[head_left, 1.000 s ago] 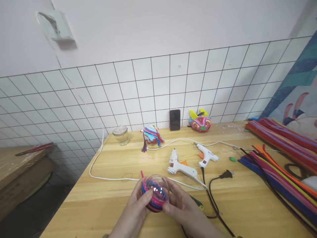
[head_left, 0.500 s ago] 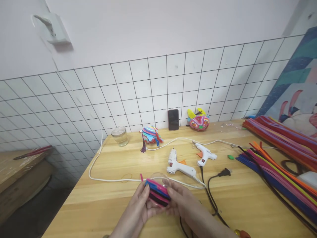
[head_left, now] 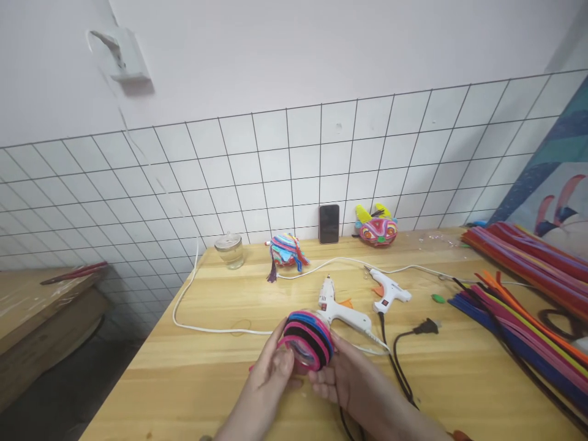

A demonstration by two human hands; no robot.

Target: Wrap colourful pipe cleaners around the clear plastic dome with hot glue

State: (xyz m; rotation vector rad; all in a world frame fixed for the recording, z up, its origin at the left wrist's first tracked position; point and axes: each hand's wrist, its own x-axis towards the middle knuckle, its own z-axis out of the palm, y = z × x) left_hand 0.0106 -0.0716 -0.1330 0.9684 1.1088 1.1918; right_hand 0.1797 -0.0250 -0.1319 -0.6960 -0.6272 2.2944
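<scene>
Between my two hands is a clear round container wrapped in pipe cleaners [head_left: 309, 335], with pink, black and blue bands around it. My left hand [head_left: 274, 366] grips its left side, thumb at the near rim. On the right side, my right hand [head_left: 342, 370] holds it with curled fingers. A pink pipe cleaner end sticks out at the left, beside my left hand. Just beyond the container lies a white hot glue gun [head_left: 342, 309], and a second white glue gun [head_left: 389, 290] rests farther right.
Pipe cleaner bundles [head_left: 514, 324] lie at the right. Along the back stand a lidded glass jar [head_left: 229, 251], a colourful craft piece [head_left: 287, 250], a phone [head_left: 329, 224] and an animal-face craft [head_left: 377, 231]. A white cable [head_left: 220, 329] and a black plug [head_left: 427, 326] cross the table.
The wrapped container has been turned and raised slightly, so its round opening and bands now show. Both hands have shifted their grip around it. The view has swung slightly left.
</scene>
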